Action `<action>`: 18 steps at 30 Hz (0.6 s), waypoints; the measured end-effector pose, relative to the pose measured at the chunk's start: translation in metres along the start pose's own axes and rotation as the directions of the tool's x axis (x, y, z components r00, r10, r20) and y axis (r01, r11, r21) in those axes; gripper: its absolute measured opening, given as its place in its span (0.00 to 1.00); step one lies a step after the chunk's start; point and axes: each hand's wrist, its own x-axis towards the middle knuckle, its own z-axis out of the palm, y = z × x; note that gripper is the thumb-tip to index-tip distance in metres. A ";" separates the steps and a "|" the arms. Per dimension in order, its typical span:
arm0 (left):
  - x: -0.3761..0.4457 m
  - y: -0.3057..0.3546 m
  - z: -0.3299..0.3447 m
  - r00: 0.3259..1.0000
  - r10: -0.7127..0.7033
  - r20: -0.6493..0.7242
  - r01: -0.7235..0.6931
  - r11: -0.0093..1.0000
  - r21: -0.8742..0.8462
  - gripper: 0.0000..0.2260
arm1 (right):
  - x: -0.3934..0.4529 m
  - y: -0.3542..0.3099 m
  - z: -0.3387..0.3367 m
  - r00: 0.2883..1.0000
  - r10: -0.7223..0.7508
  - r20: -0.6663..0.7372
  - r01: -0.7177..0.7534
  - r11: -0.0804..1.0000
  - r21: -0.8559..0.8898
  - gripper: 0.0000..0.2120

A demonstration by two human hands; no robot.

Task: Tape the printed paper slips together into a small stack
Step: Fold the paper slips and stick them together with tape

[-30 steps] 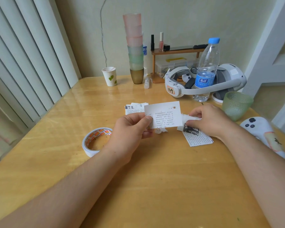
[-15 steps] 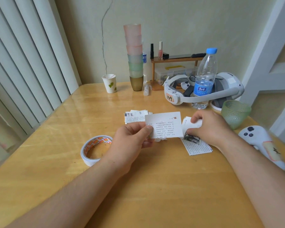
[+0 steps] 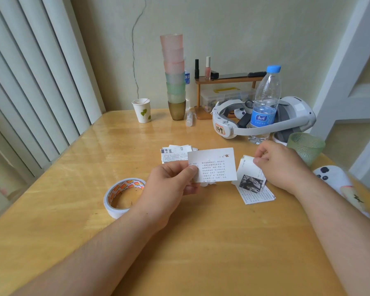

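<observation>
**Two slips held, tape roll idle on the table**

I see my left hand [image 3: 171, 180] pinching a printed slip [image 3: 214, 165] by its left edge, thumb on top, holding it flat above the wooden table [image 3: 201, 253]. My right hand [image 3: 280, 163] grips the top corner of a second slip [image 3: 249, 174], the one with a dark picture on it; its lower end rests on another slip [image 3: 257, 195] lying flat on the table. A small pile of slips [image 3: 175, 152] sits just beyond the held one. The tape roll [image 3: 124, 195] lies flat to the left of my left hand, apart from it.

As for containers: a paper cup [image 3: 142, 111] stands at the far side with thin sticks poking over its rim. Right of it rises a stack of tumblers [image 3: 174, 75], nested one in another, pink over green over a brown one. A water bottle [image 3: 265, 103] with a blue cap stands inside the loop of a white headset [image 3: 265, 122]; I cannot tell its water level. A green glass [image 3: 305, 146] stands at the right; I cannot see anything in it. Under the small shelf [image 3: 229, 79] sits a clear lidded box [image 3: 226, 96], its contents too blurred to name.
</observation>
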 end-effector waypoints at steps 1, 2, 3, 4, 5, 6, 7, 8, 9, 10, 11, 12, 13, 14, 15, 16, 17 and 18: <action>0.000 0.000 0.000 1.000 -0.001 0.001 0.001 1.000 0.004 0.10 | 0.000 -0.001 -0.001 1.000 -0.010 -0.003 0.010 1.000 -0.020 0.04; 0.000 0.000 0.000 1.000 -0.002 0.001 0.002 1.000 0.007 0.10 | 0.000 -0.002 -0.002 1.000 -0.018 -0.009 0.018 0.999 -0.044 0.04; 0.000 0.000 -0.001 1.000 -0.003 0.002 0.003 1.000 0.008 0.10 | -0.001 -0.002 -0.003 1.000 -0.022 -0.015 0.021 0.997 -0.072 0.04; 0.000 0.000 -0.001 1.000 -0.004 0.002 0.004 1.000 0.009 0.10 | -0.001 -0.002 -0.003 1.000 -0.023 -0.015 0.022 0.995 -0.101 0.04; 0.000 0.000 -0.001 1.000 -0.004 0.004 0.004 1.000 0.008 0.10 | -0.001 -0.002 -0.003 1.000 -0.023 -0.008 0.022 0.992 -0.123 0.05; 0.000 0.001 -0.001 1.000 -0.004 0.005 0.004 1.000 0.006 0.10 | -0.002 -0.002 -0.004 1.000 -0.022 0.004 0.022 0.990 -0.137 0.05; 0.000 0.001 -0.001 1.000 -0.004 0.004 0.004 1.000 0.003 0.11 | -0.002 -0.003 -0.004 1.000 -0.021 0.016 0.023 0.989 -0.145 0.06; 0.000 0.001 -0.001 1.000 -0.003 0.003 0.003 1.000 -0.001 0.11 | -0.003 -0.003 -0.004 1.000 -0.021 0.024 0.024 0.988 -0.151 0.07; 0.000 0.001 -0.001 1.000 -0.001 0.002 0.001 1.000 -0.004 0.11 | -0.003 -0.003 -0.005 0.999 -0.021 0.029 0.026 0.988 -0.155 0.09; 0.000 0.001 0.000 1.000 -0.001 0.001 0.001 1.000 -0.006 0.11 | -0.003 -0.002 -0.005 0.999 -0.024 0.033 0.029 0.987 -0.160 0.11; 0.000 0.001 0.000 1.000 -0.001 0.000 0.001 1.000 -0.007 0.11 | -0.003 -0.002 -0.006 0.999 -0.028 0.038 0.034 0.986 -0.165 0.12; 0.000 0.001 0.000 1.000 -0.002 0.001 0.002 1.000 -0.009 0.11 | -0.003 -0.002 -0.006 0.998 -0.034 0.044 0.041 0.984 -0.173 0.13; 0.000 0.001 0.000 1.000 -0.002 0.002 0.002 1.000 -0.011 0.11 | -0.004 -0.002 -0.007 0.998 -0.042 0.051 0.050 0.982 -0.183 0.13; 0.000 0.001 0.000 1.000 -0.003 0.003 0.003 1.000 -0.015 0.12 | -0.005 -0.003 -0.007 0.997 -0.050 0.053 0.059 0.979 -0.193 0.14; 0.000 0.001 0.000 1.000 -0.004 0.002 0.004 1.000 -0.019 0.12 | -0.006 -0.004 -0.007 0.997 -0.059 0.050 0.068 0.977 -0.200 0.14; 0.000 0.001 0.000 1.000 -0.005 0.000 0.005 1.000 -0.021 0.12 | -0.007 -0.005 -0.007 0.997 -0.065 0.045 0.073 0.976 -0.204 0.15; 0.000 0.001 0.000 1.000 -0.007 -0.003 0.006 1.000 -0.022 0.12 | -0.007 -0.006 -0.008 0.997 -0.069 0.040 0.076 0.976 -0.204 0.16; 0.001 0.000 0.000 1.000 -0.008 -0.005 0.008 1.000 -0.022 0.12 | -0.007 -0.006 -0.008 0.997 -0.073 0.034 0.079 0.976 -0.201 0.17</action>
